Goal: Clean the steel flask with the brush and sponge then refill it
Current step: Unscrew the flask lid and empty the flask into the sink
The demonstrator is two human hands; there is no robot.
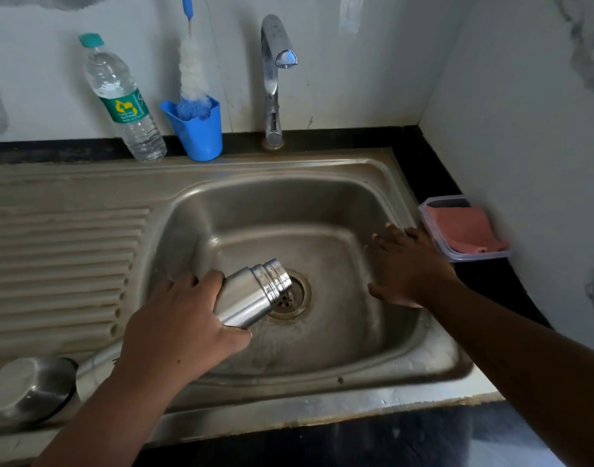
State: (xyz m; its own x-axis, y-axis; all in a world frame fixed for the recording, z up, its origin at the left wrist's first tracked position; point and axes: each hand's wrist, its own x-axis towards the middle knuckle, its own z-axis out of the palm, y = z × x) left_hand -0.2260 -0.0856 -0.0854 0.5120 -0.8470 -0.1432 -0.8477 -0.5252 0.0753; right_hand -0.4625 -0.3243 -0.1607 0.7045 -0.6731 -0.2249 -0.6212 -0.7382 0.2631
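My left hand point(184, 318) grips the steel flask point(251, 293) around its body, tilted with the threaded open mouth pointing down toward the drain point(293, 298) of the steel sink point(356, 190). Water spreads over the basin floor below the mouth. My right hand point(406, 264) hovers open over the basin's right side, fingers spread, holding nothing. The bottle brush point(192, 72) stands bristles-down in a blue cup point(199, 133) at the back. A pink sponge point(464, 232) lies in a clear tray point(484, 256) right of the sink.
A plastic water bottle point(122, 99) with a green label stands left of the blue cup. The tap point(275, 62) rises behind the basin, with no water running. A steel bowl point(26, 389) lies overturned on the ribbed drainboard point(63, 251) at the front left. A wall closes the right side.
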